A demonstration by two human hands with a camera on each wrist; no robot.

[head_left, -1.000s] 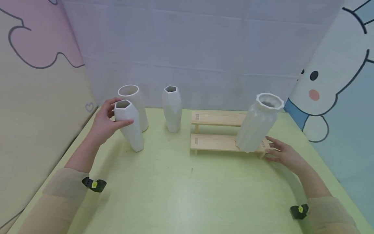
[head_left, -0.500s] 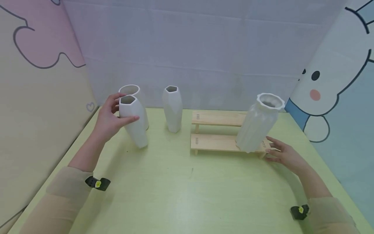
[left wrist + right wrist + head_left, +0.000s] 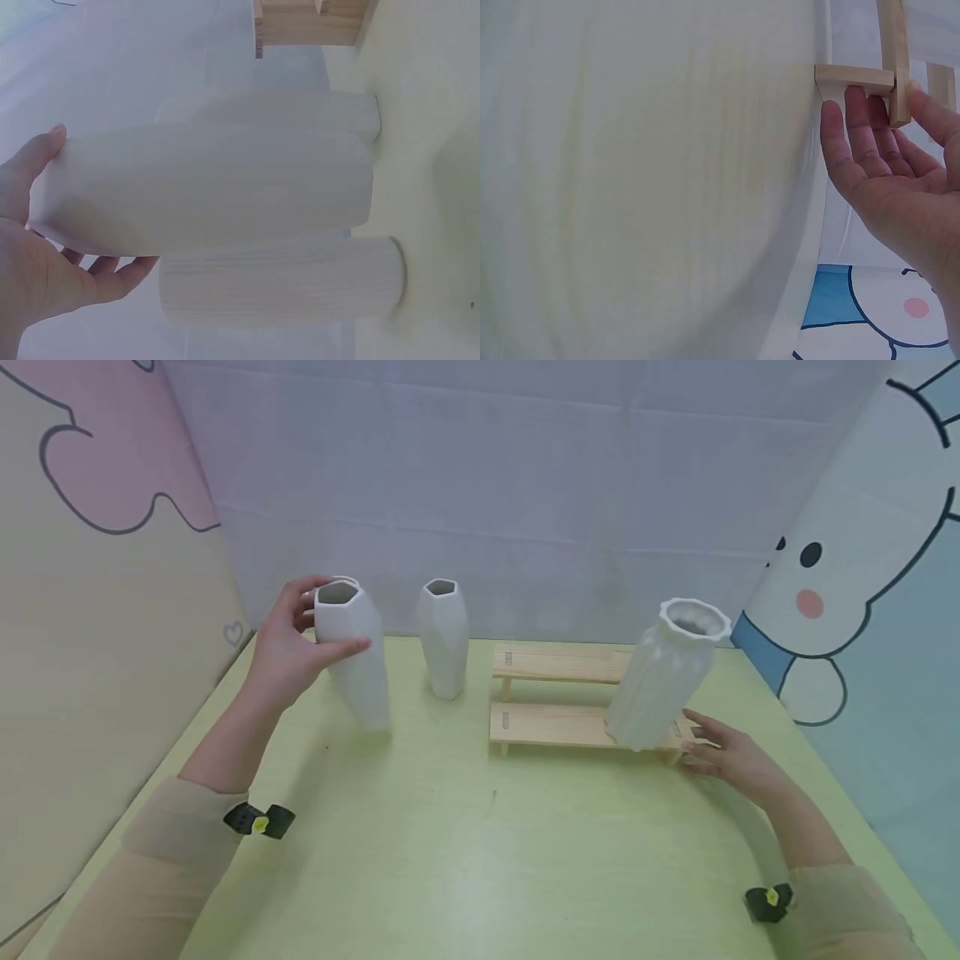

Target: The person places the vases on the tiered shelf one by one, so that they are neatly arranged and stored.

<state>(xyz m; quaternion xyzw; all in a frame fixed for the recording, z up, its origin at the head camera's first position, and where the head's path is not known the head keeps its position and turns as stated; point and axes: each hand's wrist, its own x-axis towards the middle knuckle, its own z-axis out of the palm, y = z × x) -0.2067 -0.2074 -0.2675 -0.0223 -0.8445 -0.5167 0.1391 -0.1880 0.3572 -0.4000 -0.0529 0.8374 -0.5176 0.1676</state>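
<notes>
My left hand [image 3: 288, 647] grips a white faceted vase [image 3: 356, 668] near its top, thumb on the near side and fingers behind. The left wrist view shows the base of this vase [image 3: 225, 187] off the table. Behind it, mostly hidden in the head view, stands a ribbed white cylinder vase [image 3: 285, 281]. A second faceted vase [image 3: 444, 643] stands just to the right. My right hand [image 3: 731, 756] holds the right end of a two-step wooden rack [image 3: 555, 724], with its thumb above the board and fingers below [image 3: 862, 142]. A fluted white vase [image 3: 656, 685] stands on the lower step.
The pale yellow-green table [image 3: 465, 843] carries everything. A white cloth backdrop [image 3: 495, 510] rises behind, with printed panels at both sides. The upper rack step [image 3: 558, 662] lies behind the lower one, partly covered by the fluted vase.
My left hand has raised the faceted vase and moved it right and away, so it now covers most of the ribbed vase. The right hand and rack have stayed put.
</notes>
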